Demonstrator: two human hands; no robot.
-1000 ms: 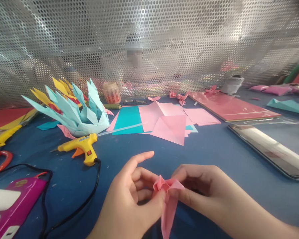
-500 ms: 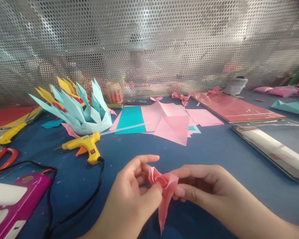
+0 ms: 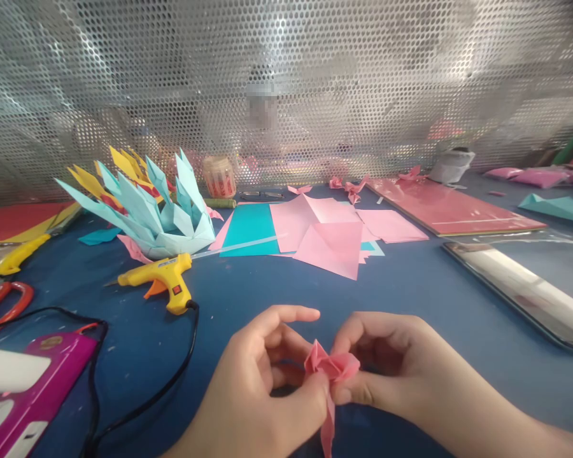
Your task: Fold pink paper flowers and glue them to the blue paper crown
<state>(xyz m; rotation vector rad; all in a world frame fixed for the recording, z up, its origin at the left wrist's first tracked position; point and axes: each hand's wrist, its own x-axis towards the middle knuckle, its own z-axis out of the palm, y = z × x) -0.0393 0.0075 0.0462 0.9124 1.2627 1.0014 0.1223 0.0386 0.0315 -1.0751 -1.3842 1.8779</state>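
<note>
A small pink folded-paper flower [image 3: 333,367] is held over the near middle of the blue table, its long pointed strip hanging down. My left hand [image 3: 272,381] pinches it from the left between the thumb and curled fingers, with the index finger stretched out above. From the right, my right hand [image 3: 386,356] grips its edge between thumb and index finger. Beyond the hands, pink paper sheets [image 3: 332,248] lie partly over a teal sheet [image 3: 248,229]. The fingertips behind the flower are partly hidden.
A yellow glue gun [image 3: 160,277] with a black cord lies left, before a light-blue folded-paper piece [image 3: 172,222]. Red-handled scissors [image 3: 14,302] and a magenta object [image 3: 42,388] are further left. A phone [image 3: 525,292] and a red board [image 3: 449,207] lie right. Perforated metal mesh [image 3: 286,83] stands behind.
The paper flower has moved slightly right and down, and has turned between my fingers. My left hand moved right with it. My right hand's fingers have curled closer around its edge.
</note>
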